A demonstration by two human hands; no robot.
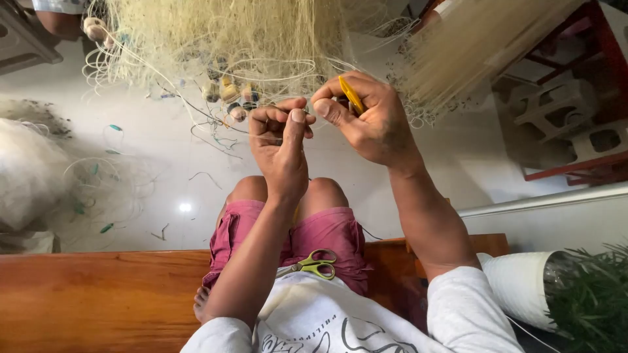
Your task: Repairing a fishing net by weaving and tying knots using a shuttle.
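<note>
A pale yellow fishing net (229, 33) hangs in front of me, with small floats (229, 91) bunched at its lower edge. My left hand (281, 147) pinches thin net strands between thumb and fingers. Right beside it, almost touching, my right hand (369, 121) grips a slim yellow netting needle (351, 95) with the thumb pressed toward the same strands. Green-handled scissors (314, 263) lie on my lap, above my pink shorts (333, 232).
I sit on a brown wooden bench (98, 294) over a white tiled floor (170, 150). A heap of netting with green floats (39, 176) lies at left. A red rack with white plastic chairs (569, 111) stands at right, a potted plant (582, 294) bottom right. Part of another person (62, 16) shows at top left.
</note>
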